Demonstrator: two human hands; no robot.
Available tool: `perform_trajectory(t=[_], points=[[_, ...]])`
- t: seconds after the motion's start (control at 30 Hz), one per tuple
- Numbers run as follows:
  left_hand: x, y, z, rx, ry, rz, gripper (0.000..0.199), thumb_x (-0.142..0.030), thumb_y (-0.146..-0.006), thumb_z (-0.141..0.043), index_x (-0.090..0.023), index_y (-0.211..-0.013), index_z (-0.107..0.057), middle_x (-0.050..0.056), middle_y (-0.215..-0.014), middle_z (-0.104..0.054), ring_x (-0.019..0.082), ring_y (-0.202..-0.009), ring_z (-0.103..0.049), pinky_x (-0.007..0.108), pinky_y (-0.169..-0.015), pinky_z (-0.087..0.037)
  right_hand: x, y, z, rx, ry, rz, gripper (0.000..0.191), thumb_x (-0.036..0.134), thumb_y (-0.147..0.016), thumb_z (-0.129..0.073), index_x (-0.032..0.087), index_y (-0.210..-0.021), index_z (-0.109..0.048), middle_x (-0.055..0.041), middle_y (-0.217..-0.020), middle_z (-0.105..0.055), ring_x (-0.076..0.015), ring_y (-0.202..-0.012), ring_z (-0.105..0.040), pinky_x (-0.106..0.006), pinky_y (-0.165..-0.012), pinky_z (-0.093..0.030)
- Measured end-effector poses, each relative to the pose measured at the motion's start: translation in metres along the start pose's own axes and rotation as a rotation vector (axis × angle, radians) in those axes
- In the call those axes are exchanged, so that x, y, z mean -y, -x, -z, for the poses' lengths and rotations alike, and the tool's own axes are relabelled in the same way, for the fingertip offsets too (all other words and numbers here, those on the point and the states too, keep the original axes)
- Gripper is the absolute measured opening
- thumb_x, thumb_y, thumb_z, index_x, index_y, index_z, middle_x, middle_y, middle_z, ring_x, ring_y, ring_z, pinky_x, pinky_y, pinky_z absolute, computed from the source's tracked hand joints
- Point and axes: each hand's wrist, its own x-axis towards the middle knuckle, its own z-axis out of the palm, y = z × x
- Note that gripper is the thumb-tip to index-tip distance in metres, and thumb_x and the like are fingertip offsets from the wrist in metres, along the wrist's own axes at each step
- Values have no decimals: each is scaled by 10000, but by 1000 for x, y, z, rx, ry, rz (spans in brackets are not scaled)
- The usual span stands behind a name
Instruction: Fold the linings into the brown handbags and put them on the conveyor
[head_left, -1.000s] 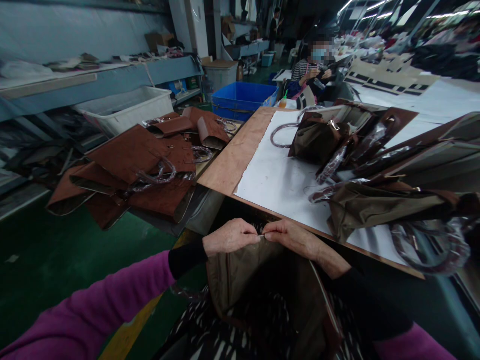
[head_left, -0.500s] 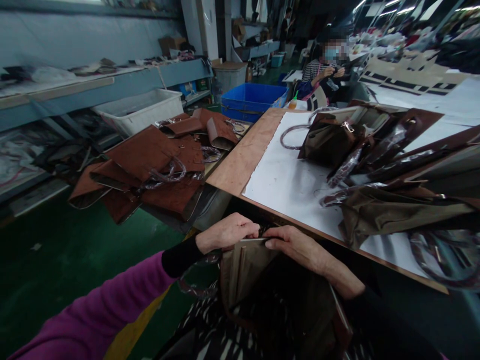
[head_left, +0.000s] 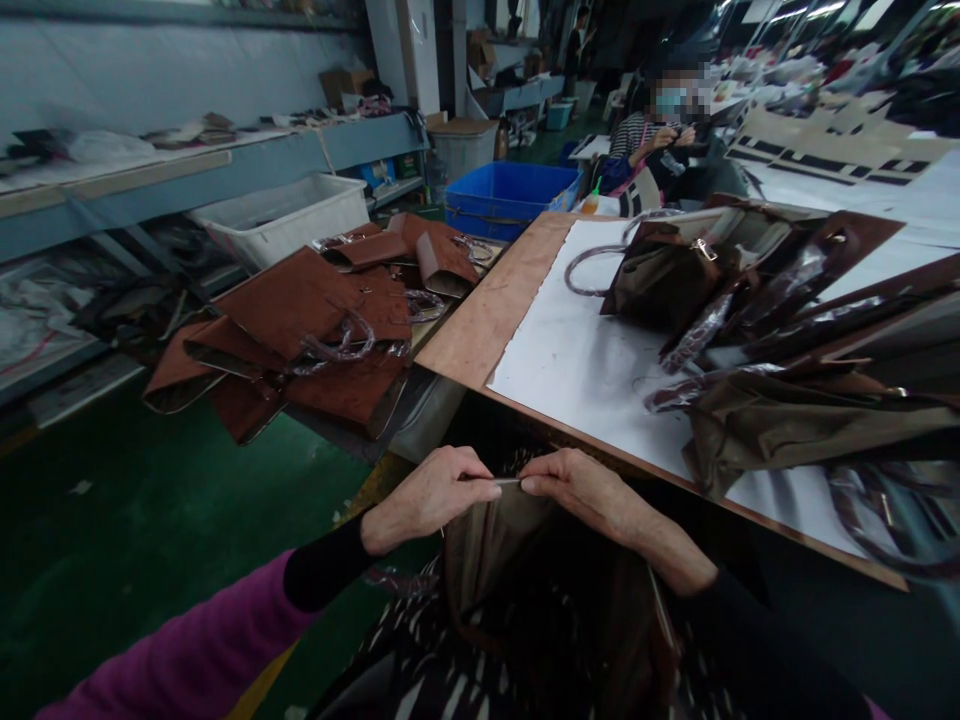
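Observation:
An upright handbag (head_left: 484, 560) with a tan-grey lining rests at my lap, its mouth facing me. My left hand (head_left: 435, 495) pinches the far rim between thumb and fingers. A short stretch of rim to the right, my right hand (head_left: 585, 490) pinches the same edge. Between the two thumbs a thin pale strip of the edge shows. A plastic-wrapped handle hangs at the bag's left side, partly behind my left forearm. The bag's outer face is hidden from me.
Ahead is a table (head_left: 465, 335) with white paper, bearing several dark brown handbags (head_left: 750, 410) at right. Brown bags (head_left: 300, 310) lie piled at left. Behind stand a white bin (head_left: 300, 205) and a blue bin (head_left: 510, 195). A masked co-worker (head_left: 637, 145) sits beyond the table.
My left hand has drawn back slightly left and down, its thumb now lying along the rim. My right hand has shifted a little left. Both still grip the edge.

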Motion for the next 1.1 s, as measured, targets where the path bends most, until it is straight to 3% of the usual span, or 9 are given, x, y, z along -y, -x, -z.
perform_trajectory(t=[0.2, 0.37, 0.47, 0.6, 0.7, 0.83, 1.1], points=[[0, -1, 2, 126, 221, 167, 272, -341, -715, -532, -86, -724, -627, -22, -620, -466, 88, -533, -404, 200, -465, -278, 6, -5, 1, 56, -19, -42, 315, 421, -783, -471, 177, -632, -600, 32, -526, -440, -102, -515, -381, -234, -488, -250], [-3, 2, -2, 128, 190, 152, 295, -367, -746, -518, -93, -695, -617, -20, -606, -466, 92, -541, -415, 202, -469, -278, 0, -6, 0, 121, -91, -71, 345, 461, -746, -491, 168, -588, -582, 37, -483, -402, -90, -472, -335, -237, -461, -227], [-4, 7, -8, 49, 129, 79, 269, -353, -773, -511, -118, -783, -640, 7, -731, -558, 126, -661, -496, 213, -569, -355, 2, -4, 0, 123, -81, -130, 328, 448, -735, -488, 167, -594, -583, 37, -484, -400, -91, -467, -329, -242, -450, -215], [-7, 22, -20, -158, -15, -55, 290, -172, -738, -539, -186, -1025, -574, 21, -985, -567, 157, -879, -513, 242, -766, -387, 20, 1, 2, 87, -10, -210, 297, 404, -719, -482, 170, -543, -527, 38, -472, -363, -89, -460, -304, -255, -442, -184], [-7, 28, -26, -246, -106, -114, 304, -75, -740, -476, -207, -1008, -531, 16, -993, -554, 157, -930, -498, 255, -814, -376, 31, 4, 2, 38, 49, -266, 297, 391, -713, -480, 174, -511, -481, 39, -467, -345, -87, -457, -302, -260, -442, -176], [-5, 22, -28, -283, -150, -129, 251, -58, -747, -472, -199, -953, -494, 10, -940, -553, 158, -894, -506, 263, -787, -387, 25, 5, 0, 12, 28, -284, 288, 377, -719, -458, 179, -511, -446, 42, -467, -329, -85, -447, -296, -260, -438, -184], [-11, 23, -44, -309, -281, -206, 156, -62, -815, -462, -198, -889, -480, 3, -926, -527, 157, -881, -488, 278, -774, -415, 1, 10, 2, 103, -154, -251, 260, 353, -695, -447, 180, -506, -402, 56, -466, -276, -73, -427, -232, -248, -416, -162]])
